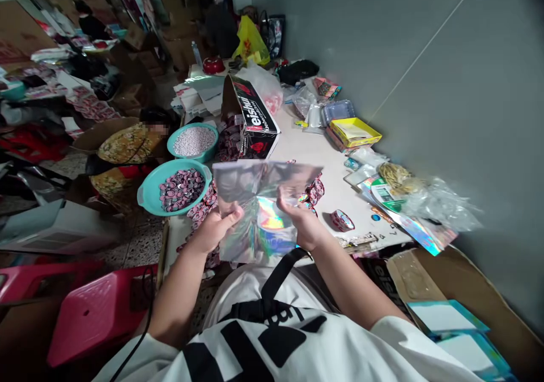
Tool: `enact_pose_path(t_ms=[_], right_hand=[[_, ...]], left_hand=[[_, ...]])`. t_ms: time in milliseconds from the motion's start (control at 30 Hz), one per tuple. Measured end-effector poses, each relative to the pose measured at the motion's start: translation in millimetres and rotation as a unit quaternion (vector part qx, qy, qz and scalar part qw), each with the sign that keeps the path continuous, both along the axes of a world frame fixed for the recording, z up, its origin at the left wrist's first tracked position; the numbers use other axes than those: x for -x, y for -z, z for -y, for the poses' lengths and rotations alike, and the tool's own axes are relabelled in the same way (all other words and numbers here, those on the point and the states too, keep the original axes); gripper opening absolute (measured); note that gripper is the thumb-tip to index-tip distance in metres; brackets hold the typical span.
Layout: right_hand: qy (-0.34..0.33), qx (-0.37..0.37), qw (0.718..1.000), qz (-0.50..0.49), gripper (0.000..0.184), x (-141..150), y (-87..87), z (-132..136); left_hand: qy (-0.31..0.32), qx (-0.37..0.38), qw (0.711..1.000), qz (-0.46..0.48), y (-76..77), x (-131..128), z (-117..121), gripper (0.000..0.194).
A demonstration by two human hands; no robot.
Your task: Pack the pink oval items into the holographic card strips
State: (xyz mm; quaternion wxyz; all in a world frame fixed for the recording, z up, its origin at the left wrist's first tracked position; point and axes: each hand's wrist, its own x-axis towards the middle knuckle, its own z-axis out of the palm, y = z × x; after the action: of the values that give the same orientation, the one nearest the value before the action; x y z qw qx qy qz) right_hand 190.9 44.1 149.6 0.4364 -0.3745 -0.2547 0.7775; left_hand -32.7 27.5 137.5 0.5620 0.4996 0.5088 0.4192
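I hold a shiny holographic foil bag up in front of me over the near edge of the table. My left hand is closed on the bag's left edge, thumb on top. My right hand pinches the right side near the upper part. Small round pink-and-black badges lie piled on the table just behind the bag, and one lies apart to the right of my right hand.
Two teal bowls stand at the table's left: the near one full of badges, the far one with white pieces. A black carton stands behind. A yellow tray, plastic bags and foil sheets line the wall. Pink stools stand left. A person sits beyond the bowls.
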Motion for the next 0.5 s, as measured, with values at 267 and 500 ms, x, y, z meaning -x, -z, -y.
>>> enact_pose_path(t_ms=[267,500], right_hand=[[0.006,-0.102,0.969,0.226,0.039,7.5,12.8,-9.4],[0.108,-0.202,0.947,0.227,0.039,19.2,6.7,-9.1]], left_hand=[[-0.085,-0.034,0.996,-0.022,1.7,7.6,-8.4,0.051],[-0.188,-0.028,0.976,0.111,18.1,5.8,-17.7,0.042]])
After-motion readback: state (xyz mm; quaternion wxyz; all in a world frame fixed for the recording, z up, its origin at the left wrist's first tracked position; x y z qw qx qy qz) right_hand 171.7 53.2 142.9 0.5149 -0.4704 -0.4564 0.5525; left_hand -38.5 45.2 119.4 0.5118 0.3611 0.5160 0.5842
